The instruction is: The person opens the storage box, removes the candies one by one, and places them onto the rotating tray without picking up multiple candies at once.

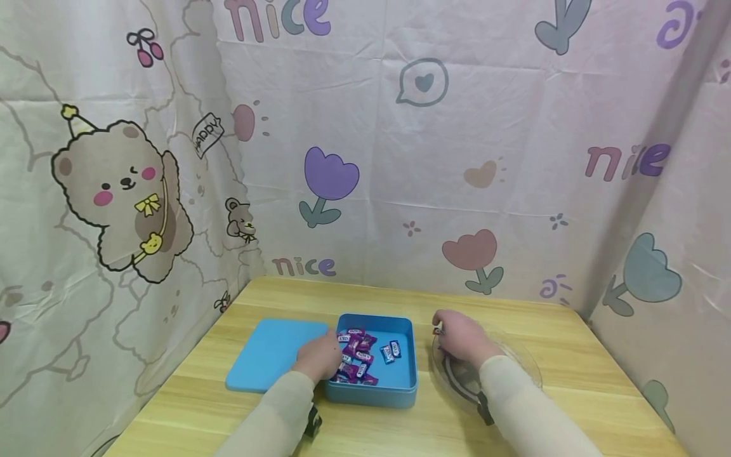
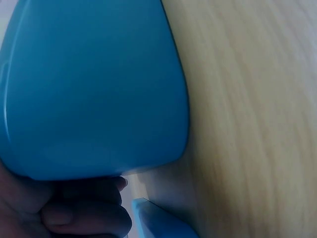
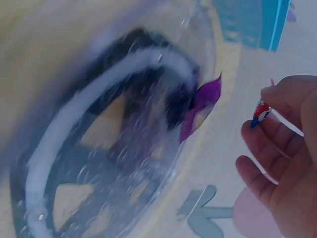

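Observation:
My left hand [image 1: 321,355] grips the left wall of a blue box [image 1: 414,362]. In the left wrist view, curled fingers [image 2: 89,215] lie against the box's outer side; the thumb is hidden. Inside the box, several purple-wrapped candies [image 1: 363,357] crowd the left part, and two light blue ones [image 1: 388,353] lie apart on the right. Above the left rim of a clear round plastic container [image 1: 528,358], my right hand [image 1: 464,335] pinches a small red, white and blue wrapped candy [image 3: 260,110] between thumb and forefinger. A purple-wrapped candy [image 3: 202,106] is at the container's edge.
A flat blue lid [image 1: 274,355] lies on the wooden table [image 1: 377,428] left of the box. Printed curtains [image 1: 400,158] close off the back and both sides. A dark, curved band with a pale ring [image 3: 99,94] shows at the clear container.

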A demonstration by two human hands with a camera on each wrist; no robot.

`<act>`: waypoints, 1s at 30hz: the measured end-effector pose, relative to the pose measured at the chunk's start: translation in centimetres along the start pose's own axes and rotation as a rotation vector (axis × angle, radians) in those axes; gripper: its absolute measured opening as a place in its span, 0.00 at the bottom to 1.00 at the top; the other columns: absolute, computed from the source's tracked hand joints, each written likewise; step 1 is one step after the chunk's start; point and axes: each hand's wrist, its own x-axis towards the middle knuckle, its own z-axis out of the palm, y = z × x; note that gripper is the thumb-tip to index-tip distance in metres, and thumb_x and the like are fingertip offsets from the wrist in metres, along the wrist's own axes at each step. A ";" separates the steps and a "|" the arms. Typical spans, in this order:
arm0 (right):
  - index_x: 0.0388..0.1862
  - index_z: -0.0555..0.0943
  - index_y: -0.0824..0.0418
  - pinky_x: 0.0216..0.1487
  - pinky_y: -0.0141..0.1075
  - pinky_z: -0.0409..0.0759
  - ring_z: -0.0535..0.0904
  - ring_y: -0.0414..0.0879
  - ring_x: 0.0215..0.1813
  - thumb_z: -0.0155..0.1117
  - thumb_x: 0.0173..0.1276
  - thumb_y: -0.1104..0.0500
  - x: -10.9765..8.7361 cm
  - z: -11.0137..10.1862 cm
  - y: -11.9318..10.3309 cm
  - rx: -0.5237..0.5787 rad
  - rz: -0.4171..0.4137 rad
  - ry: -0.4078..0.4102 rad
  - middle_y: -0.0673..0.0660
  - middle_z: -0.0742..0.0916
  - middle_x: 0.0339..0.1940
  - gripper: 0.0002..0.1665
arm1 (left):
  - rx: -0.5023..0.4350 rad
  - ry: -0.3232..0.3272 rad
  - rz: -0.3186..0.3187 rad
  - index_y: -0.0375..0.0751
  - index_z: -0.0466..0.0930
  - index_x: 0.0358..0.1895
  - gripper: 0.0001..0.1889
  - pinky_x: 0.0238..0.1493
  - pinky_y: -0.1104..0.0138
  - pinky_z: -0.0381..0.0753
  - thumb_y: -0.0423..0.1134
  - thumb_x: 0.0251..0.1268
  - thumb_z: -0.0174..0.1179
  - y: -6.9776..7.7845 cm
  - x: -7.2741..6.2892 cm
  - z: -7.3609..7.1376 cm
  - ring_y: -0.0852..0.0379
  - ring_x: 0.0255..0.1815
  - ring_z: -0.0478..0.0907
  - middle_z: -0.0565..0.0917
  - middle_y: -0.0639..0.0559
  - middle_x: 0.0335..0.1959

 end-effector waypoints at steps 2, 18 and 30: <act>0.50 0.82 0.57 0.47 0.50 0.81 0.78 0.44 0.34 0.69 0.65 0.61 0.0 -0.1 0.7 -0.003 0.033 -0.024 0.48 0.84 0.34 0.14 | -0.004 0.000 -0.001 0.24 0.60 0.74 0.30 0.59 0.40 0.75 0.38 0.76 0.52 -0.1 0.0 0.0 0.36 0.63 0.75 0.73 0.31 0.68; 0.44 0.82 0.65 0.50 0.57 0.80 0.82 0.57 0.44 0.67 0.64 0.65 -1.4 -0.4 3.5 -0.042 0.155 -0.101 0.60 0.86 0.41 0.10 | -0.007 -0.001 0.012 0.24 0.60 0.74 0.30 0.58 0.40 0.76 0.37 0.76 0.52 -0.2 0.0 0.0 0.35 0.62 0.76 0.74 0.31 0.67; 0.47 0.82 0.65 0.46 0.57 0.81 0.82 0.57 0.41 0.66 0.60 0.66 -1.4 -0.2 3.9 -0.052 0.158 -0.068 0.60 0.87 0.41 0.15 | -0.015 -0.005 0.006 0.24 0.60 0.74 0.30 0.59 0.40 0.75 0.38 0.76 0.52 -0.2 -0.1 -0.1 0.35 0.63 0.75 0.74 0.30 0.67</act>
